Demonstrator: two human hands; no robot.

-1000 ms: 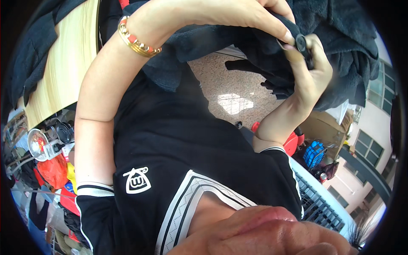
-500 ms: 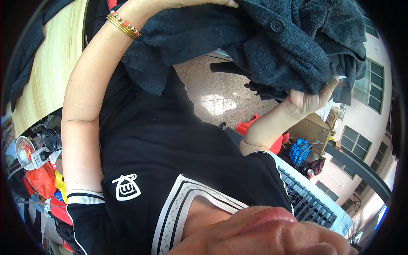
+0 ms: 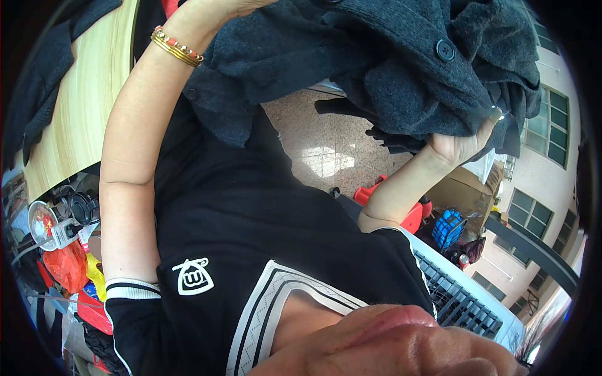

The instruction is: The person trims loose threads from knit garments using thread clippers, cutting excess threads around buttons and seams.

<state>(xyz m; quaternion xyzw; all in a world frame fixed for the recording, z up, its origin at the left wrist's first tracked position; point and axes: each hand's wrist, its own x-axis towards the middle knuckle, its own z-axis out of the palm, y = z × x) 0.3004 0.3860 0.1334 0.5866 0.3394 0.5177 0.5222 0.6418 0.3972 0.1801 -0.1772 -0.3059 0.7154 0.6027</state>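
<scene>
A dark grey woolly coat is bunched up across the top of the head view, with a large round button facing me. My right hand grips its right-hand part from below. The thumb lies up against the cloth and the other fingers are hidden in the folds; something small and shiny shows at the thumb tip. My left hand, above a wrist with gold and red-beaded bracelets, reaches over the coat's left part. The upper edge cuts off its fingers.
A pale wooden tabletop with dark knitted cloth lies on the left. Below it are bags, including a red plastic one. On the right are a red plastic seat, a cardboard box, a blue bundle and a grey slatted crate.
My left hand has drawn back to the left and up, its fingers leaving the picture. The coat's big button has shifted right and slightly down. My right hand keeps its grip.
</scene>
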